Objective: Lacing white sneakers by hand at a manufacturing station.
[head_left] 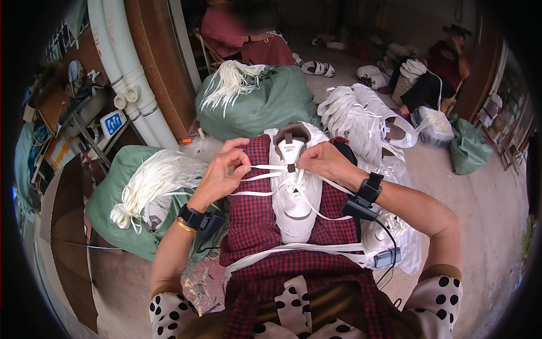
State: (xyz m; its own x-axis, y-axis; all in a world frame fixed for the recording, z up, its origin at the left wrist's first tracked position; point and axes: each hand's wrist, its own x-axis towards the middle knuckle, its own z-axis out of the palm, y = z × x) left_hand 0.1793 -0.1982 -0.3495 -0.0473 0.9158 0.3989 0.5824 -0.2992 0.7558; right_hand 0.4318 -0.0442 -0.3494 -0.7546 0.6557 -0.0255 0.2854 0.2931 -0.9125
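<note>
On my lap, over a red and black checked apron (243, 214), rests a white sneaker (294, 223) with its toe toward me. A white shoelace (264, 167) runs from the shoe's tongue to my left hand (223, 174), which pinches it to the left of the shoe. My right hand (324, 164) is closed at the upper eyelets on the shoe's right side, thumb and fingertips together at the lace beside the tongue's dark loop. Other lace strands hang loose over the apron and the shoe's front.
Green sacks (259, 104) with bundles of white laces (161, 175) stand ahead and at left. Stacked white shoes (355, 118) lie at right, near a clear plastic bag (433, 129) and a green bag (470, 150). Two people sit farther back. Pipes (132, 73) rise at left.
</note>
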